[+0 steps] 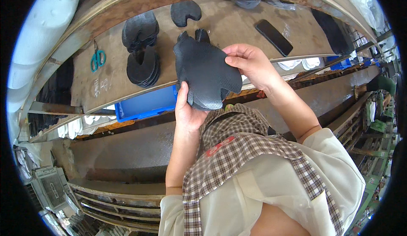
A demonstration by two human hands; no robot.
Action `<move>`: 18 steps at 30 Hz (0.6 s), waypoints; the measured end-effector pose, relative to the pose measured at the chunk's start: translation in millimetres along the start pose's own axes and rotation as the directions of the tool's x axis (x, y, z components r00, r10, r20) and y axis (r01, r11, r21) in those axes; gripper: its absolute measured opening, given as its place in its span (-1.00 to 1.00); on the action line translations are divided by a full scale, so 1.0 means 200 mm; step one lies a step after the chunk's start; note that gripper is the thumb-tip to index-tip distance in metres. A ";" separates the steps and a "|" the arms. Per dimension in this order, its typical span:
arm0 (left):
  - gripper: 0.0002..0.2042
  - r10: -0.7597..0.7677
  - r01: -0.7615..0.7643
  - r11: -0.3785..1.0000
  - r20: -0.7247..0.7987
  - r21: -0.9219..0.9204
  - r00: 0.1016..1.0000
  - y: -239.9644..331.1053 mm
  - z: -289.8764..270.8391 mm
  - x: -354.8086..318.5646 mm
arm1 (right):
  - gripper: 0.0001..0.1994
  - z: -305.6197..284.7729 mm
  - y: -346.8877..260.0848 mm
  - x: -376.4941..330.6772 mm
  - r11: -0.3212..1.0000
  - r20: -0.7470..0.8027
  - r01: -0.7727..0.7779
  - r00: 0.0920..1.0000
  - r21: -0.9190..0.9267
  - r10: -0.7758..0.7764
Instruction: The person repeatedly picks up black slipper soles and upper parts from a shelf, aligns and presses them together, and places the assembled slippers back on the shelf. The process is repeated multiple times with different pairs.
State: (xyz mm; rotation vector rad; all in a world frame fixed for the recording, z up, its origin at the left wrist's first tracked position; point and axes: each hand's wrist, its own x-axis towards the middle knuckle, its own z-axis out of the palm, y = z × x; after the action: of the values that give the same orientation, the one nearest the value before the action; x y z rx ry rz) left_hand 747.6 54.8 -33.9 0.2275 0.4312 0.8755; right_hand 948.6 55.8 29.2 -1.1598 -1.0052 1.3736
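The left hand (190, 114) pinches the lower left edge of the black textured pieces (204, 68), the right hand (251, 65) their right edge — hands apart, the pieces held between them. The layers look loosely aligned (how many, I cannot tell), so a slackened thumb could let one slip toward the blue tray (146, 104) just left of the left hand — or a leftward swing might topple the curved black stack (142, 70) beyond it.
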 end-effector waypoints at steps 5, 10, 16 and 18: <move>-0.38 -0.022 0.023 0.999 0.047 -0.035 0.999 0.00 -0.01 0.01 | -0.77 -0.06 -0.01 0.03 0.975 -0.082 0.004 0.997 0.224 0.015; -0.38 -0.018 0.018 0.999 0.005 -0.049 1.000 0.00 -0.03 0.01 | -0.81 -0.23 -0.09 0.15 0.903 -0.200 0.225 0.967 0.365 -0.160; -0.39 -0.007 0.008 0.998 0.016 -0.060 1.000 0.00 -0.04 -0.03 | -0.82 -0.46 -0.06 0.41 0.904 -0.386 0.289 0.909 0.316 -0.156; -0.41 -0.005 0.007 0.997 0.019 -0.074 1.000 -0.01 -0.05 -0.05 | -0.78 -0.52 -0.04 0.55 0.919 -0.422 0.248 0.901 0.305 -0.103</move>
State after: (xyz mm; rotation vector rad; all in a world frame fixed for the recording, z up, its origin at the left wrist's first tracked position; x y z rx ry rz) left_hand 738.4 47.0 -41.5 0.1663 0.3807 0.8813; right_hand 1051.7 163.6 5.2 -0.9922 -0.5280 1.0566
